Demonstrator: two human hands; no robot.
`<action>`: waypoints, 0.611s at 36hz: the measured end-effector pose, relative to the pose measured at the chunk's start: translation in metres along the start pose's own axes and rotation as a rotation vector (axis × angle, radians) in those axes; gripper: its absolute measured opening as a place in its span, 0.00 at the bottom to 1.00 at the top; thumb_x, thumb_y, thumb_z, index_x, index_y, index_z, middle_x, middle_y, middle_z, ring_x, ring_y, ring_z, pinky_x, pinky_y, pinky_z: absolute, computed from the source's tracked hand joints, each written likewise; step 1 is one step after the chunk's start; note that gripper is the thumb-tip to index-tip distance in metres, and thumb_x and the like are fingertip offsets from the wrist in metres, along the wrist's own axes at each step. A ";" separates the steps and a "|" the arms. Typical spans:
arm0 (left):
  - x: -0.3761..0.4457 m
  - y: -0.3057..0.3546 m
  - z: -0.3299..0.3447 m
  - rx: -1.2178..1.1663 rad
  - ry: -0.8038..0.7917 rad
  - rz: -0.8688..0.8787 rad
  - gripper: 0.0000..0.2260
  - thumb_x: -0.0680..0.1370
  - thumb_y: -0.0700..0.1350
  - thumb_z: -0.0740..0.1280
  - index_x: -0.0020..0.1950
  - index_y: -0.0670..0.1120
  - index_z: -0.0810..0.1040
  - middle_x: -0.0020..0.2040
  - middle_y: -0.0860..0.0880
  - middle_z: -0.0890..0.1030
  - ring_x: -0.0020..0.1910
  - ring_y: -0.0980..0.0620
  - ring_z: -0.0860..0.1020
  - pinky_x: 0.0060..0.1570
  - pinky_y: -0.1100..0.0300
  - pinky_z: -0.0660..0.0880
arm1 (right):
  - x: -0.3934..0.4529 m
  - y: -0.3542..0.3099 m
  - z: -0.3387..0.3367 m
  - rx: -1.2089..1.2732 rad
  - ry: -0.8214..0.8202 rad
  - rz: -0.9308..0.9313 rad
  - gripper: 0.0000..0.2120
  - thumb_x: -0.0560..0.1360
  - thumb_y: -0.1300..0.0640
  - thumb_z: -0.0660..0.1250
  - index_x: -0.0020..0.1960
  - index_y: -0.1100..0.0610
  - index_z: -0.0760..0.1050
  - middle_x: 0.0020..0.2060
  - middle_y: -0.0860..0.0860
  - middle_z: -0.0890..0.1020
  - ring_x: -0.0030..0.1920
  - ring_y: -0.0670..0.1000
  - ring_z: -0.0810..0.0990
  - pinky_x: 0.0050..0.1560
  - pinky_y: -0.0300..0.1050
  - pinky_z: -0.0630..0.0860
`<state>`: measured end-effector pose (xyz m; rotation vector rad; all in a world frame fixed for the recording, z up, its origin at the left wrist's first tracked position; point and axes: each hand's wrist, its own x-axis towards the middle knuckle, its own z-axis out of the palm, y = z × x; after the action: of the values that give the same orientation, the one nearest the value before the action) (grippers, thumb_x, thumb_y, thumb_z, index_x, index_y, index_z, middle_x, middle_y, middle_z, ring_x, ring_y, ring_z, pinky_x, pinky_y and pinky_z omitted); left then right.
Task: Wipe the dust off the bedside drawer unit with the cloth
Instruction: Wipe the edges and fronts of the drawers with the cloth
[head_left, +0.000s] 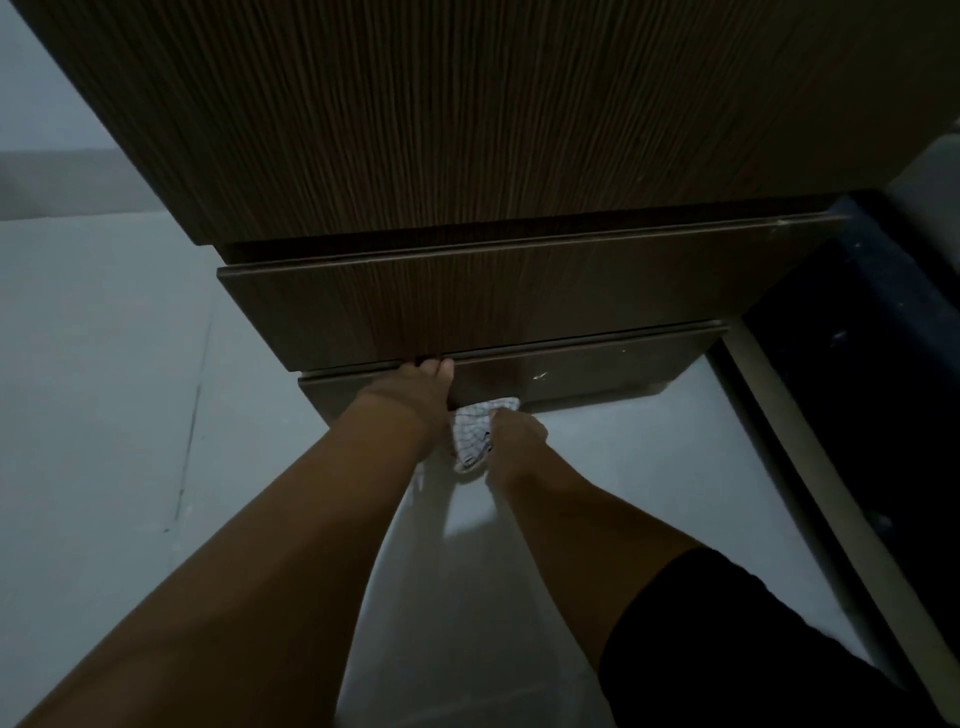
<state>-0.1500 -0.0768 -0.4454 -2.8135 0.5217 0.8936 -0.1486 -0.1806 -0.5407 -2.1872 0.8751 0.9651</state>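
Observation:
The dark wood-grain bedside drawer unit (467, 156) fills the upper part of the view, seen from above, with an upper drawer front (519, 301) and a lower drawer front (582, 374) stepping outward. My left hand (415, 389) hooks its fingers into the gap at the top edge of the lower drawer. My right hand (514, 431) grips a white checked cloth (472, 431) and holds it against the bottom of the lower drawer front. The room is dim.
Pale tiled floor (104, 364) lies left of and below the unit. A dark bed or mattress (883, 338) with a light frame rail (810, 467) runs along the right. My knee in dark shorts (727, 639) is at the lower right.

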 end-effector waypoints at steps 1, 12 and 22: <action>0.000 0.000 0.000 0.002 -0.005 -0.004 0.30 0.81 0.38 0.55 0.79 0.42 0.44 0.79 0.45 0.52 0.76 0.44 0.58 0.73 0.53 0.59 | 0.000 0.003 -0.001 0.034 0.008 0.004 0.32 0.76 0.52 0.66 0.73 0.61 0.57 0.72 0.58 0.65 0.72 0.57 0.64 0.70 0.49 0.63; -0.001 0.015 -0.011 0.058 0.025 0.071 0.28 0.82 0.40 0.53 0.80 0.44 0.45 0.79 0.47 0.51 0.77 0.45 0.57 0.75 0.52 0.57 | -0.035 0.023 0.005 1.076 0.381 -0.122 0.12 0.77 0.53 0.63 0.59 0.53 0.73 0.53 0.54 0.80 0.49 0.52 0.78 0.52 0.46 0.78; 0.015 0.036 -0.006 0.088 0.050 0.095 0.29 0.81 0.41 0.54 0.79 0.42 0.45 0.78 0.45 0.52 0.74 0.42 0.61 0.73 0.48 0.60 | -0.017 0.018 -0.020 1.262 0.325 0.002 0.14 0.76 0.58 0.65 0.61 0.57 0.73 0.56 0.57 0.80 0.56 0.57 0.79 0.58 0.48 0.77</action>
<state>-0.1487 -0.1155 -0.4507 -2.7576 0.6897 0.7971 -0.1626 -0.2007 -0.5205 -1.2085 1.1727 -0.0653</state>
